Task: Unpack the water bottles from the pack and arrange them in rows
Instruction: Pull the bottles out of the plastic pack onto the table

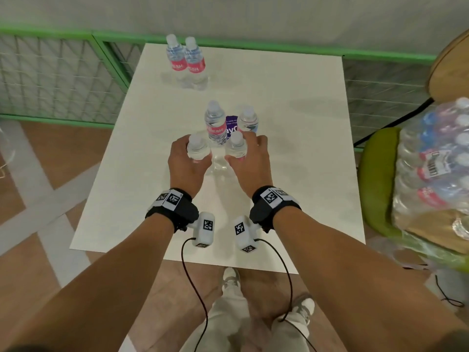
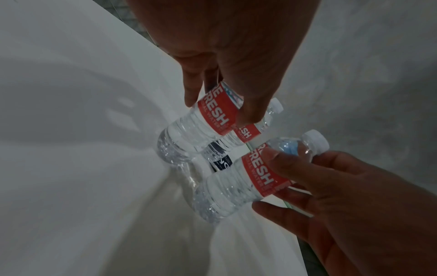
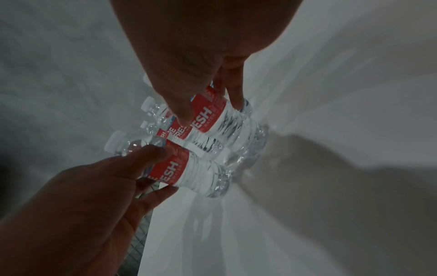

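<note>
Four clear water bottles with red labels stand grouped mid-table. My left hand [image 1: 182,163] grips the near-left bottle [image 1: 197,149] around its upper body; in the left wrist view my left hand [image 2: 224,56] has its fingers on this bottle's [image 2: 189,134] red label. My right hand [image 1: 251,161] grips the near-right bottle [image 1: 236,147], and the right wrist view shows the right hand [image 3: 189,56] holding that bottle [image 3: 231,121]. Two more bottles [image 1: 215,123] [image 1: 248,120] stand just behind, with a purple label [image 1: 231,128] between them. A pair of bottles [image 1: 185,59] stands at the far edge.
The white table [image 1: 291,161] is bare on its right half and near edge. A wrapped pack of bottles [image 1: 431,161] lies on a green chair [image 1: 375,174] at the right. A green mesh fence [image 1: 50,72] runs behind the table.
</note>
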The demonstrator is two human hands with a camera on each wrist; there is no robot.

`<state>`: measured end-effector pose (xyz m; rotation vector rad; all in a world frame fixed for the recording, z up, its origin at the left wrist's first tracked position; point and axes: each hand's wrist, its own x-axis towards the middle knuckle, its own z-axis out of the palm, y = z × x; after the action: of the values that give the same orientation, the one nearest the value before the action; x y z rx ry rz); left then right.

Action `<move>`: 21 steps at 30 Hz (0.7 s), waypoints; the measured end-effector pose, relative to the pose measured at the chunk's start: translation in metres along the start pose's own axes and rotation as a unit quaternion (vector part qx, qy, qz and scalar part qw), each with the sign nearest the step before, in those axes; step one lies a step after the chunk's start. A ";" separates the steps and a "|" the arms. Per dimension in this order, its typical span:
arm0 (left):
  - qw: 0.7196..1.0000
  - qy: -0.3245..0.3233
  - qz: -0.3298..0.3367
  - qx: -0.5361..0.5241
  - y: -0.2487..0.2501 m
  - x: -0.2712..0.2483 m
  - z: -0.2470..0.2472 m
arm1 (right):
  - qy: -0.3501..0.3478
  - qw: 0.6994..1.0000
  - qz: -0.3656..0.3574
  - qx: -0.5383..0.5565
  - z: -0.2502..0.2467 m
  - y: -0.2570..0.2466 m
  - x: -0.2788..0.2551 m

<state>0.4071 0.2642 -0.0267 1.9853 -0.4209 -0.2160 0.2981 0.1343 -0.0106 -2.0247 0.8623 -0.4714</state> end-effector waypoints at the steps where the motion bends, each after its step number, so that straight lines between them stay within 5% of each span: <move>1: 1.000 -0.001 0.002 -0.002 -0.001 0.004 0.000 | 0.005 1.000 -0.001 0.001 0.003 0.000 0.001; 14: 0.999 -0.028 0.012 0.014 0.001 0.018 0.001 | 0.013 1.000 -0.016 0.001 0.013 0.005 0.009; 21: 0.991 0.052 0.091 0.089 0.023 -0.039 -0.002 | 0.060 0.997 -0.032 -0.044 -0.039 0.022 -0.012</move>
<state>0.3677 0.2720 -0.0067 2.1062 -0.5677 0.0415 0.2578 0.1121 -0.0077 -2.1270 0.9069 -0.6046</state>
